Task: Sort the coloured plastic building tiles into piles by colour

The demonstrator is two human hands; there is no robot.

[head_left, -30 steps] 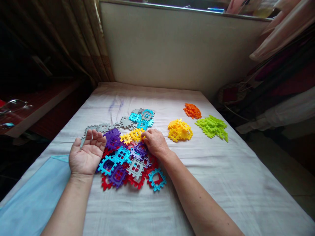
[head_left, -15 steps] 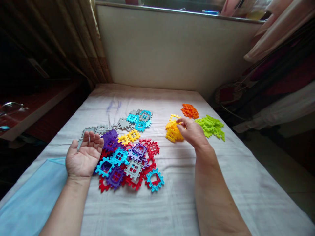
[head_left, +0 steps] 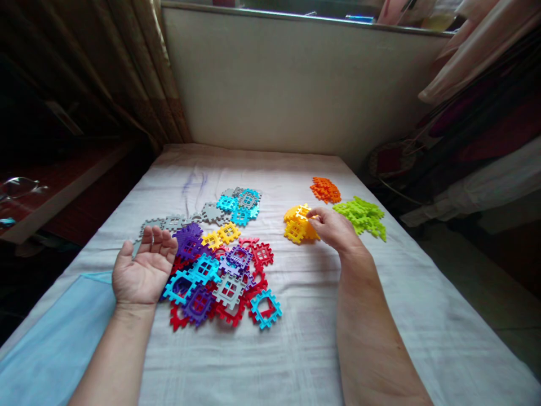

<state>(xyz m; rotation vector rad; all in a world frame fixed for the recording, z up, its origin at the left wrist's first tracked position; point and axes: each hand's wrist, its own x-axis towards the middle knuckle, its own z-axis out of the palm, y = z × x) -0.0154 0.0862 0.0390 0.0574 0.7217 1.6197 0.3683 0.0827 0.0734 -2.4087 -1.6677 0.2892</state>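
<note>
My right hand (head_left: 333, 226) is over a small pile of yellow interlocking building tiles (head_left: 296, 231). Its thumb and fingers pinch the edge of a pale yellow window-shaped tile (head_left: 302, 212), which touches the top of that pile. My left hand (head_left: 145, 270) rests palm up with its fingers apart and nothing in it. Just right of it lies a mixed heap of tiles: purple (head_left: 198, 304), red (head_left: 264, 255), blue (head_left: 206, 268) and grey (head_left: 229, 290). Two yellow tiles (head_left: 229, 232) sit at the heap's far edge.
Orange tiles (head_left: 325, 190) and lime green tiles (head_left: 360, 217) form separate piles at the right. Grey tiles (head_left: 214, 212) with several blue ones (head_left: 240, 216) lie behind the heap. A light blue cloth (head_left: 54, 332) covers the bed's left side. A wall (head_left: 270, 90) stands behind the sheet.
My right hand has lowered slightly, and the pale yellow tile has come down onto the yellow pile. My left hand stays in place.
</note>
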